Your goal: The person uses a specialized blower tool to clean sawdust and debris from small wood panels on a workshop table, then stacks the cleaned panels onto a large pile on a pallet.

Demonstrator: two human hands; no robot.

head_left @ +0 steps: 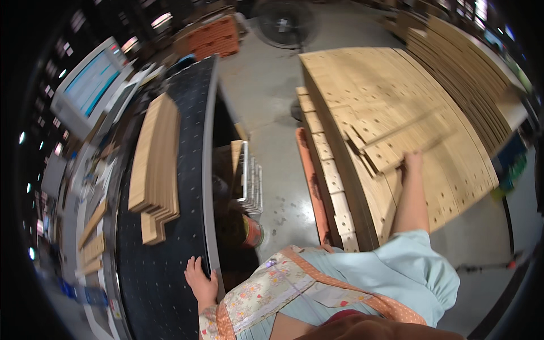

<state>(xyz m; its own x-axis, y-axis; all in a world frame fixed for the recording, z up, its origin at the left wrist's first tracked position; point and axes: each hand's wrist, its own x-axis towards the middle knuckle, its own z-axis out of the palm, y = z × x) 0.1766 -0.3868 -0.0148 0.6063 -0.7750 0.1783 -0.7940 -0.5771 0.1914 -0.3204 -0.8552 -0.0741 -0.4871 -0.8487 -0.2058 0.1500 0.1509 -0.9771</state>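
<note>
My left hand (pixel 201 280) rests with its fingers apart on the near right edge of a black perforated table (pixel 170 272). Out to the right, my right hand (pixel 412 161) is closed on the near edge of a light wooden board (pixel 388 160). Motion blurs this board, which is tilted over a large stack of drilled wooden panels (pixel 368 73). Whether it still touches the stack I cannot tell. Several curved wooden pieces (pixel 154 156) lie piled on the black table, ahead of my left hand.
A monitor (pixel 93 82) stands at the far left. Between table and stack runs a floor strip (pixel 277 147), with a tin can (pixel 253 230) beside the table. An orange pallet (pixel 311 187) lies under the stack. A fan (pixel 283 24) and more stacked boards (pixel 453 79) stand farther back.
</note>
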